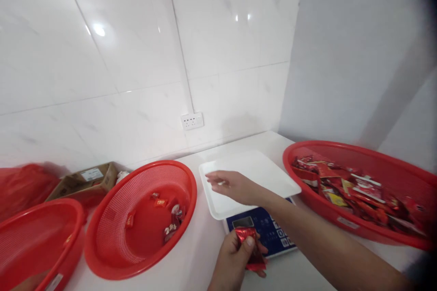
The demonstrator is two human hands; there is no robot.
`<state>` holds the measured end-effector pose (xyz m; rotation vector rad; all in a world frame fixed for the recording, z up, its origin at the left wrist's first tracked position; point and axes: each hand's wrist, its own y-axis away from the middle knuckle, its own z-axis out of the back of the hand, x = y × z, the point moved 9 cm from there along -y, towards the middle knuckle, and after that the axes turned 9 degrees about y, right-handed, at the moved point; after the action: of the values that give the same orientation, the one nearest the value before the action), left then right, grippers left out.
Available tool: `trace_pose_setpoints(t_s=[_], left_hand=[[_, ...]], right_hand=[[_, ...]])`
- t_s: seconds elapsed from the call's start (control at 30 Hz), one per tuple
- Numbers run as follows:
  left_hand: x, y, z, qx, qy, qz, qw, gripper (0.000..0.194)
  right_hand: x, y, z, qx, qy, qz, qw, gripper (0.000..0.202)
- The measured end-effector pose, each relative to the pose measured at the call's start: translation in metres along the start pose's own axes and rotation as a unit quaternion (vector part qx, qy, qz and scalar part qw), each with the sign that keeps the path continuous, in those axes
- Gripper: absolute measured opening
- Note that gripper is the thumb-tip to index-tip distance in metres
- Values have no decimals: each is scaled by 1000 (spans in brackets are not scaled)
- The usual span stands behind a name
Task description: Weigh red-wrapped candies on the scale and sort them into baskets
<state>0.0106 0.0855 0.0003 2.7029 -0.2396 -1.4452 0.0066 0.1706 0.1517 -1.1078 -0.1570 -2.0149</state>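
My left hand (235, 254) is closed on a shiny red packet (254, 259) in front of the scale (264, 227). My right hand (234, 186) reaches over the white tray (266, 173) that sits on the scale, its fingers pointing left and a little apart, with nothing seen in them. Part of the scale's blue panel, with its display and keys, shows below the tray. To the right stands a red basket (348, 225) full of red packets (367, 188). A second red basket (139, 268) on the left holds several small packets (174, 223).
Another red basket (73, 236) is at the lower left, with part of a person's hand (30, 282) in it. Behind are an open cardboard box (105, 179) and a red bag (25, 188). A socket (192, 121) is on the tiled wall.
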Motion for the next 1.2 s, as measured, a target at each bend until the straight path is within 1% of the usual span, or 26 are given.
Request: trace_pose_setpoints(t_s=[0.07, 0.13, 0.2, 0.3, 0.37, 0.47, 0.53, 0.6, 0.7, 0.8, 0.9, 0.97, 1.0, 1.03, 1.07, 1.1, 1.17, 1.2], left_hand=[[-2, 0, -2, 3, -15, -2, 1000, 51], [-2, 1, -8, 16, -29, 7, 999, 50], [2, 3, -15, 41, -46, 28, 998, 46], [12, 7, -26, 76, -79, 67, 992, 36], [16, 9, -28, 83, -105, 82, 988, 30], [13, 9, -24, 54, -140, 67, 986, 30], [6, 7, -19, 28, -160, 43, 986, 34], [0, 7, -17, 18, -175, 23, 984, 40], [-4, 7, -19, 26, -196, 2, 980, 46], [1, 8, -28, 55, -213, 10, 975, 51], [7, 9, -42, 97, -203, 27, 974, 55], [9, 9, -50, 109, -191, 32, 975, 56], [10, 9, -52, 108, -186, 34, 976, 56], [10, 8, -54, 102, -183, 36, 977, 56], [10, 7, -54, 91, -184, 38, 978, 55], [8, 6, -54, 73, -192, 34, 978, 53], [-2, 5, -52, 32, -226, -6, 974, 48], [-9, 5, -51, 13, -244, -34, 969, 44]], right_hand=[[-7, 28, -7, 55, 58, -23, 997, 27], [-18, 60, -14, 95, 72, -52, 992, 23], [-29, 89, -16, 92, 100, -72, 988, 18], [-47, 121, -22, 91, 99, -128, 983, 2], [-55, 134, -24, 80, 84, -158, 981, 7], [-60, 142, -17, 24, 48, -180, 982, 16], [-61, 145, -8, -25, 16, -191, 981, 19], [-63, 149, -3, -53, -18, -199, 978, 23], [-64, 155, -5, -45, -58, -185, 980, 32], [-67, 162, -10, -43, -110, -175, 977, 44], [-72, 168, -20, -41, -220, -191, 956, 53], [-75, 171, -25, -46, -289, -202, 934, 54], [-76, 172, -25, -51, -307, -208, 927, 54], [-78, 173, -25, -56, -310, -213, 925, 54], [-79, 175, -23, -62, -296, -214, 929, 54], [-79, 176, -18, -73, -260, -213, 939, 53], [-78, 178, -4, -108, -138, -197, 965, 51], [-76, 179, 4, -127, -75, -186, 971, 51]])
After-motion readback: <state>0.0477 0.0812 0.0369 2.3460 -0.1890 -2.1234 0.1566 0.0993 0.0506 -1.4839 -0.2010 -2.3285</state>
